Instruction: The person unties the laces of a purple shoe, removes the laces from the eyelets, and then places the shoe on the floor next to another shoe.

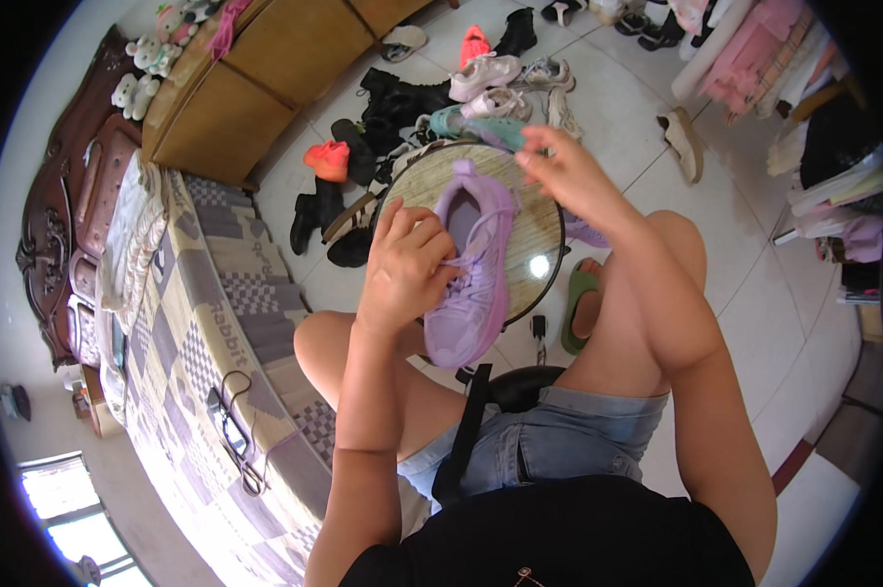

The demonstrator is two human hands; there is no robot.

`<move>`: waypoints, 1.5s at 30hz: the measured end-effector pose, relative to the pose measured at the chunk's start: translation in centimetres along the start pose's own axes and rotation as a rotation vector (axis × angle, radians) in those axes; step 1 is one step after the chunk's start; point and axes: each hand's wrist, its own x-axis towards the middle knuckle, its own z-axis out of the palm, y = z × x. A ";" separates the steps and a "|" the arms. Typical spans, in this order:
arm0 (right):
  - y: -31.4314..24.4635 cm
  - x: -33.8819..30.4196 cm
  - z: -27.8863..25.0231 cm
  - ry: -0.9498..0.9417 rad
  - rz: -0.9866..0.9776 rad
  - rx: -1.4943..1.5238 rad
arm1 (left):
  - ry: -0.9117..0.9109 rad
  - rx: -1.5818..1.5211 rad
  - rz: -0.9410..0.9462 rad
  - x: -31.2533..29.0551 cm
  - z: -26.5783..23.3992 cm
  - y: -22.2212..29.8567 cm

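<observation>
**Lacing Status: Part-Way**

I locate the lilac shoe (pixel 485 291) over the round bench (pixel 533 231), opening up, toe toward the wearer and past the near rim. I cannot confirm whether its sole bears on the top.

Done: laces (pixel 471 262) cross the shoe's front. Left: I see no finished bow, so I judge the lacing incomplete.

Hands: the left hand (pixel 405 262) is curled narrow and appears to grip the laces. The right hand (pixel 559 174) is raised beside the shoe, apart from it; blur prevents me telling whether it holds a lace end.

A second lilac shoe (pixel 586 232) lies on the floor, partly hidden; its lace state is unreadable.
</observation>
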 end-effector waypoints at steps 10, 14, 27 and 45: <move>-2.0 -1.9 2.5 -0.177 -0.383 -0.246 | 0.289 0.222 -0.253 0.2 2.1 0.5; -2.3 -2.3 3.0 -0.237 -0.396 -0.342 | 0.251 0.001 -0.368 -0.1 1.4 1.0; -1.2 -3.3 7.2 -0.265 -0.611 -0.752 | -0.032 -0.015 -0.674 -1.3 0.6 0.8; -2.2 -2.4 9.0 -0.088 -0.586 -0.372 | 0.029 0.036 -0.639 -1.7 2.5 0.7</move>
